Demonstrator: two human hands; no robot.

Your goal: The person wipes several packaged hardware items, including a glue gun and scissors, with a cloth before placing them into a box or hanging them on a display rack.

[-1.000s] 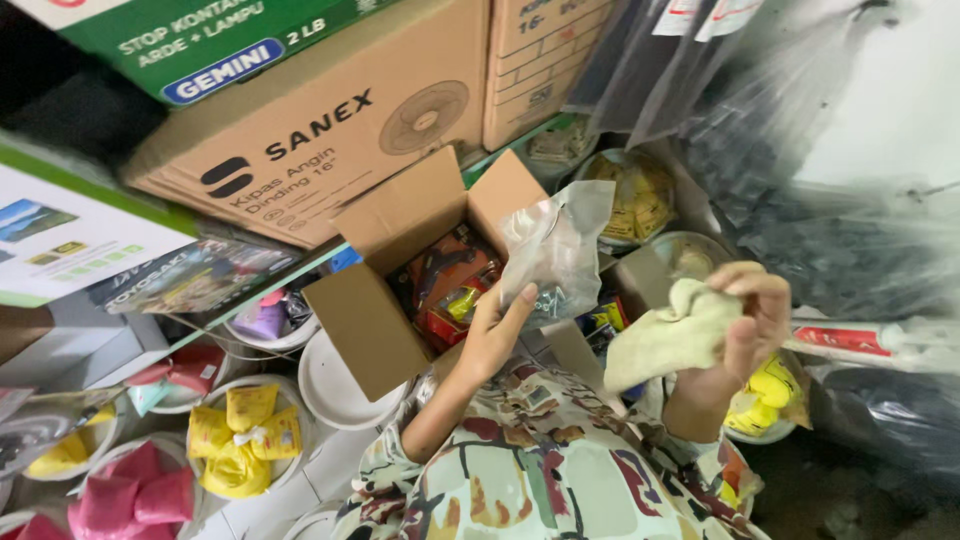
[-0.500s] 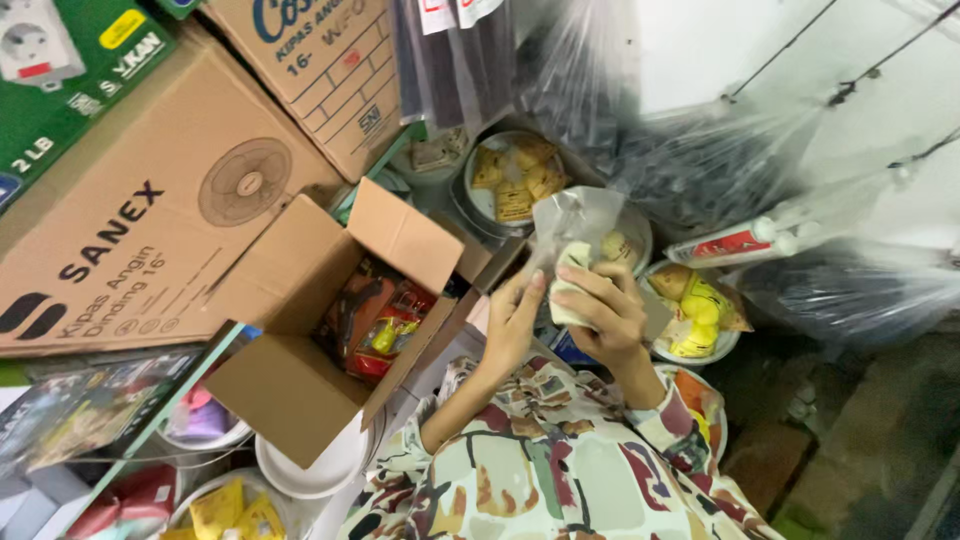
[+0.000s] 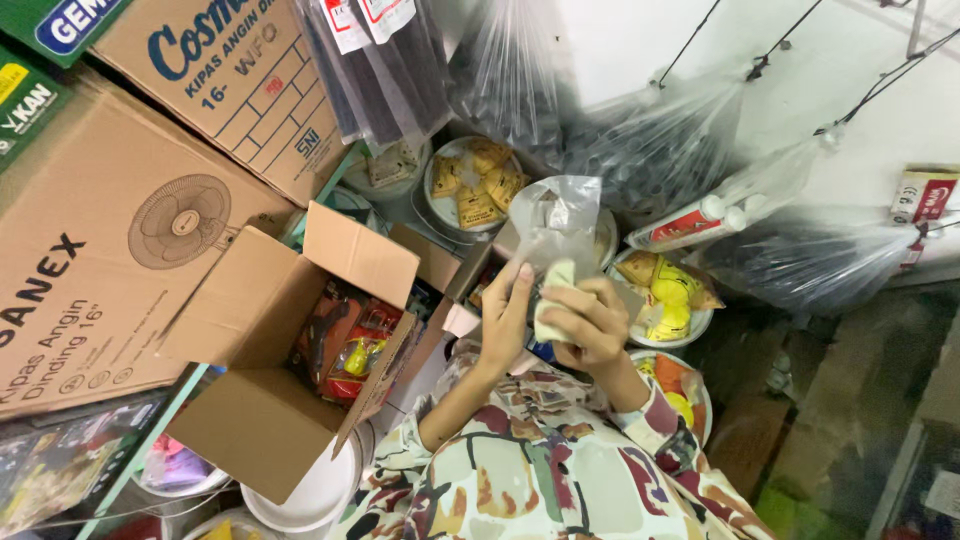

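As hemmed by boxes: bagged hands [image 3: 560, 315].

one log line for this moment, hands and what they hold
left hand: holds clear plastic bag | right hand: pushes pale packet into bag | nearby: open cardboard box

White wall [image 3: 700, 40] rises beyond the fingers; stacked cardboard boxes [image 3: 110, 250] crowd their left, dim floor [image 3: 850, 400] lies to their right
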